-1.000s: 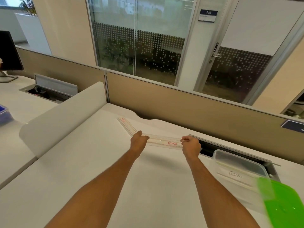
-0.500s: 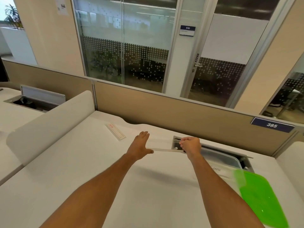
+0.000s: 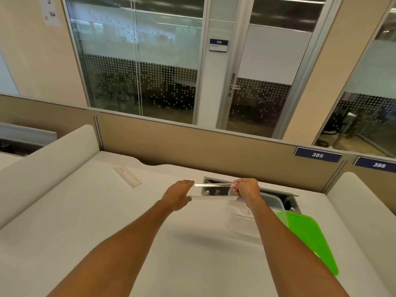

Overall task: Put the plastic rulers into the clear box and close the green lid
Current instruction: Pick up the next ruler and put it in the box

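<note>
A clear plastic ruler point(image 3: 212, 190) hangs in the air above the white desk, held level between both hands. My right hand point(image 3: 246, 189) pinches its right end. My left hand point(image 3: 176, 195) has its fingers flat against the left end. A second clear ruler point(image 3: 127, 176) with a red label lies flat on the desk at the far left. The clear box point(image 3: 273, 200) stands just right of my right hand, open, partly hidden by my right forearm. The green lid point(image 3: 308, 239) leans against the box's right side, tilted down to the desk.
A cable slot point(image 3: 216, 189) with a raised grey flap runs along the desk's back edge behind the ruler and box. Beige partition panels point(image 3: 192, 144) close off the back. White rounded dividers point(image 3: 42, 163) flank the desk on both sides.
The ruler has been lifted off the desk and carried right, toward the box. My left hand has opened from a closed grip to flat fingers. The other ruler stays on the desk.
</note>
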